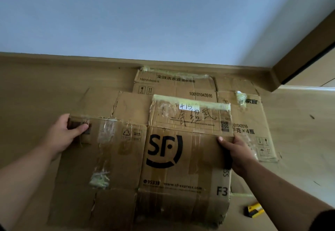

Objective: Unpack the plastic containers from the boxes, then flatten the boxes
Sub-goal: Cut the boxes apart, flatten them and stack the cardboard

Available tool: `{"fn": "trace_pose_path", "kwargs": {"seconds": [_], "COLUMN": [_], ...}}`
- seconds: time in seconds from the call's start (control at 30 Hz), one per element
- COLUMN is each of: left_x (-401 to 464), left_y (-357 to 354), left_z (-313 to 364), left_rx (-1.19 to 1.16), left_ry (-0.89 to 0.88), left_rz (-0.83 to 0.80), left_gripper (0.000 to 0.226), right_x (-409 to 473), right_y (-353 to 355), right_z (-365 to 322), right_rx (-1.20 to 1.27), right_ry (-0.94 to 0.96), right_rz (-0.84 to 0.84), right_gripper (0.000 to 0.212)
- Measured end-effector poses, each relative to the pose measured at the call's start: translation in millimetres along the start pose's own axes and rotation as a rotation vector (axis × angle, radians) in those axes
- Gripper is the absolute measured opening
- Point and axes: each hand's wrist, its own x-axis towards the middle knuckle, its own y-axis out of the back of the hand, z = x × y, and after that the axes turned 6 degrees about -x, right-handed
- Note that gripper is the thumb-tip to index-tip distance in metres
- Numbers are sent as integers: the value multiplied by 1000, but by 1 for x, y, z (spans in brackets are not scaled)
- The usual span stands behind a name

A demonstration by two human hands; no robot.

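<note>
While the left hand and right hand each grip an edge, the flattened SF box needs lowering onto the flattened detergent box beyond.

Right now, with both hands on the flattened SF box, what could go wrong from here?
1. The SF box is gripped only at its two side edges by the left hand and right hand; the torn, creased cardboard might buckle or tear.
2. Loose tape hangs off it and may stick to the flattened box underneath.
3. A yellow utility knife lies on the floor near the right arm, possibly a hazard.
</note>
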Motion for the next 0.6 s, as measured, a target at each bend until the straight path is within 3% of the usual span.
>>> {"fn": "trace_pose_path", "kwargs": {"seconds": [0.17,0.27,0.33,0.5,0.6], "left_x": [7,27,40,72,92], "left_y": [-27,-38,-47,-84,-106], "left_z": [34,56,74,106,106], "left_rx": [-175,-218,-232,-232,-190], "left_ry": [-68,-110,-144,-200,-186], "left_rz": [0,-31,-42,-65,-103], "left_gripper": [25,29,30,32,48], "right_x": [1,2,5,5,9], "right_y": [11,27,37,46,47], "right_z": [-6,-13,-11,23,49], "right_rx": [161,203,225,148,105], "right_ry": [59,94,99,65,10], "right_rz": [-1,-32,-57,-8,28], "right_gripper": [33,59,63,66,63]}}
